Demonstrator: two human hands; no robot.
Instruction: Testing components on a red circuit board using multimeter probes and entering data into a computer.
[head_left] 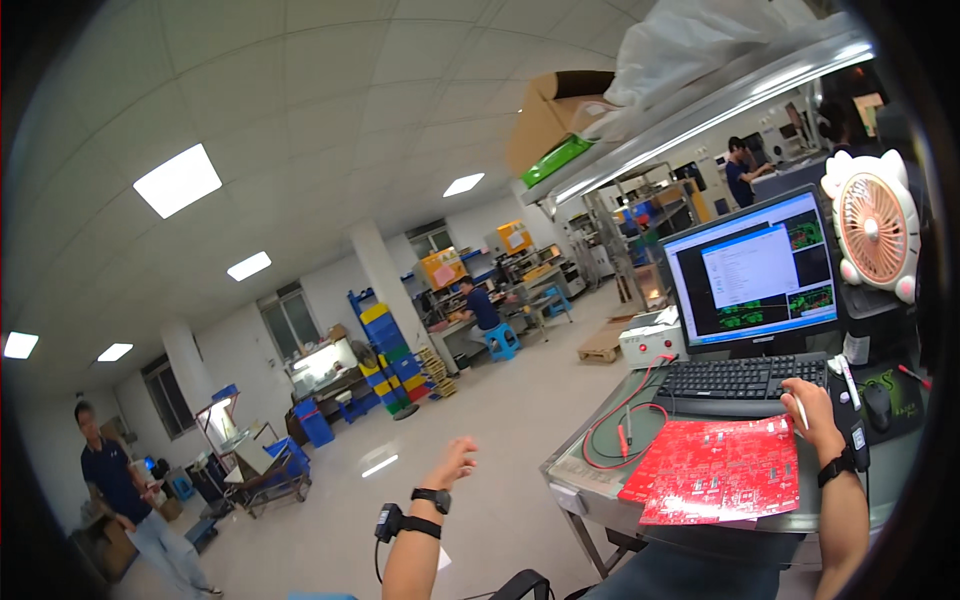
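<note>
My right hand [822, 420] is closed around a slim white pen-like stick [802, 413], just in front of the keyboard [740, 378]. Below that hand lies a large red printed circuit board [720, 470], flat on the bench and jutting over its near edge. Well to the left, my left hand [457, 461] hangs in the air over the floor, fingers loosely stretched and nothing in them. Red test leads [622, 440] curl beside the board's far left corner.
Behind the keyboard stands a lit monitor [750, 270]; a cat-shaped fan [870, 228] and a mouse [877, 408] are to its right. A white instrument box [650, 345] sits left. A shelf with a cardboard box [550, 115] overhangs. Several people are farther off; one person [125, 490] stands far left.
</note>
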